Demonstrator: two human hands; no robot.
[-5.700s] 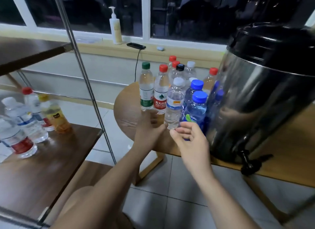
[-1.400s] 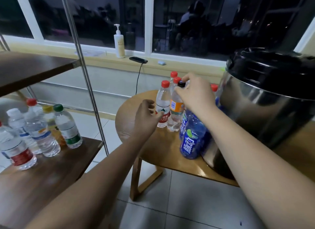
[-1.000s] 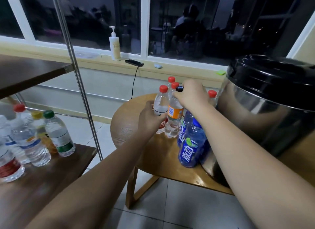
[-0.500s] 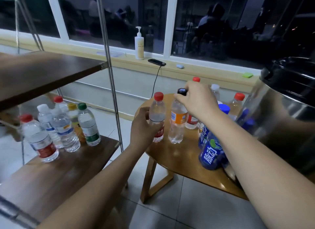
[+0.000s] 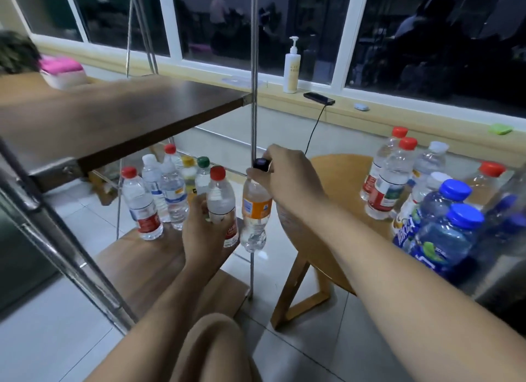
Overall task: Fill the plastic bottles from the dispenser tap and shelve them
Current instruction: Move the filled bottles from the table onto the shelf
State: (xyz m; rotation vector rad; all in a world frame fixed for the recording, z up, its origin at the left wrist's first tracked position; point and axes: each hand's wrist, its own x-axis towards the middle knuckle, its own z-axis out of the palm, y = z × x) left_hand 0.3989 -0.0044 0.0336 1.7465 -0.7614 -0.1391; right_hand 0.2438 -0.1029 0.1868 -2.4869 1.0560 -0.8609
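Shifted toward shelf point(image 5: 136, 267), left grip point(image 5: 203, 236), red-capped bottle point(image 5: 220, 202), right grip point(image 5: 290, 179), black-capped bottle point(image 5: 256, 210)

Held bottles: red cap point(image 5: 217, 173) with red label; black cap point(image 5: 261, 164) with orange label point(image 5: 257, 208). Shelf point(image 5: 136, 265): dark brown.

Dim indoor light, dark windows point(image 5: 264, 20) mirroring the room; wide-angle bending at edges; soft focus, forearms slightly blurred.
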